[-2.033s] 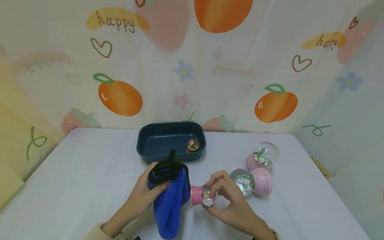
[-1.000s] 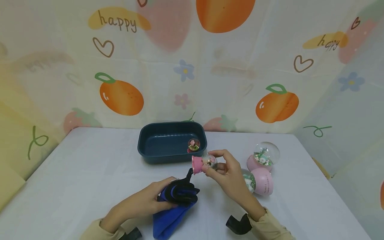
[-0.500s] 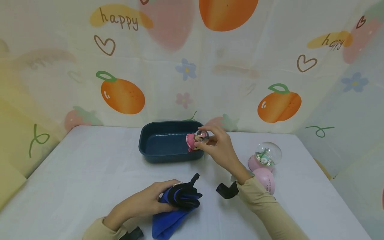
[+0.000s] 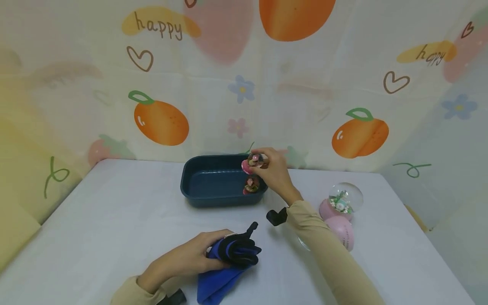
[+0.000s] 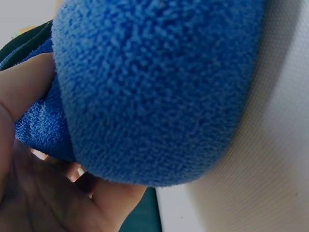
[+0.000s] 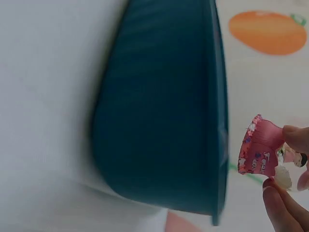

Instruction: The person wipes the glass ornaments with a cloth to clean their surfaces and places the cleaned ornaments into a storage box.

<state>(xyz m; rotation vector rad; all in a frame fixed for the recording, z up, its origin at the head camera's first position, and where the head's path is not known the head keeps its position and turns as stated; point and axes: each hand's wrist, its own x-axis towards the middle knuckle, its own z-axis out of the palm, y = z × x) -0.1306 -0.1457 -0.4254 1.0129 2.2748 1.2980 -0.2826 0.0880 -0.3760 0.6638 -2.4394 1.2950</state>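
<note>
My right hand [image 4: 275, 170] pinches a small snow globe [image 4: 254, 160] with a pink base over the back right corner of a dark teal tray [image 4: 206, 200]. In the right wrist view the pink base [image 6: 263, 145] shows tilted, with fingertips at the glass, beyond the tray's wall [image 6: 159, 106]. A second small snow globe [image 4: 251, 185] sits inside the tray at its right end. My left hand [image 4: 194, 256] grips a bunched blue cloth [image 4: 217, 284] with black edging and a loop, low over the table. In the left wrist view the cloth [image 5: 159, 92] covers most of the palm.
Two larger snow globes stand at the right: one with a clear dome [image 4: 346, 197] upward, the other with its pink base [image 4: 341, 231] on its side, partly hidden by the right sleeve [image 4: 324, 245]. A printed curtain [image 4: 213, 93] hangs behind the white table [image 4: 126, 212].
My right hand has carried the small snow globe from beside the cloth forward to over the tray. The left hand, still gripping the cloth, has lowered slightly and shifted right.
</note>
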